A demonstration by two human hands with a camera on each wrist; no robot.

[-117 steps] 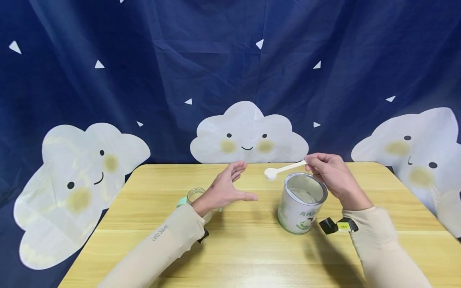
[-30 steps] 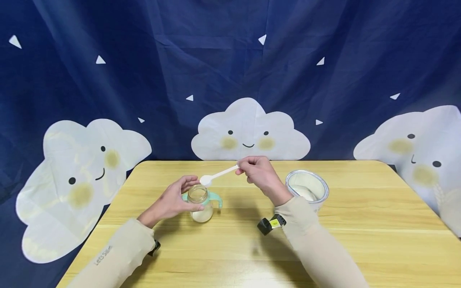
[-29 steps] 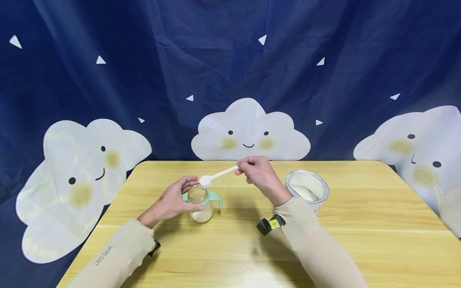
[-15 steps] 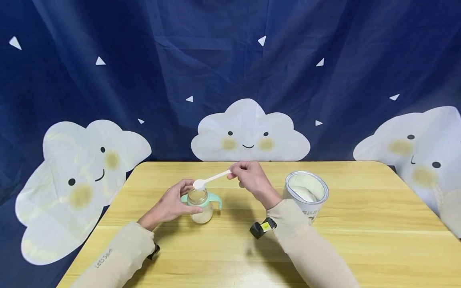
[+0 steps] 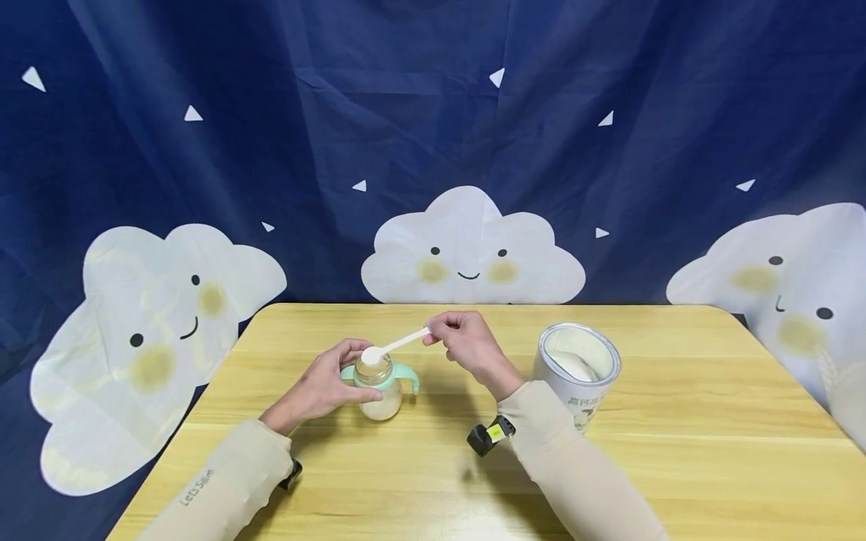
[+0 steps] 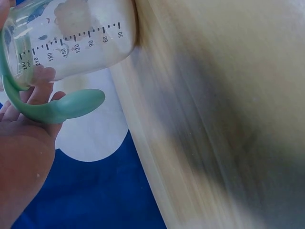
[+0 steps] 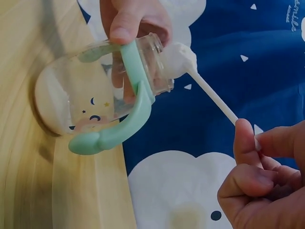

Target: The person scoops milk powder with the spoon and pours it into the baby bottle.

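A clear baby bottle with mint-green handles stands upright on the table, uncapped, pale contents inside. My left hand holds it round the neck and collar, thumb in front and fingers behind. Its printed scale and one green handle show in the left wrist view. My right hand pinches the end of a long white scoop's handle. The scoop's bowl is right at the bottle's mouth, with white powder heaped in it.
An open milk powder tin with a metal rim stands right of the bottle, partly behind my right forearm; pale powder shows inside. The wooden table ends at a dark blue curtain printed with clouds.
From the tin, my right hand has carried the scoop left and down to the bottle's mouth. My left hand, earlier spread in the air, has moved back to hold the bottle.
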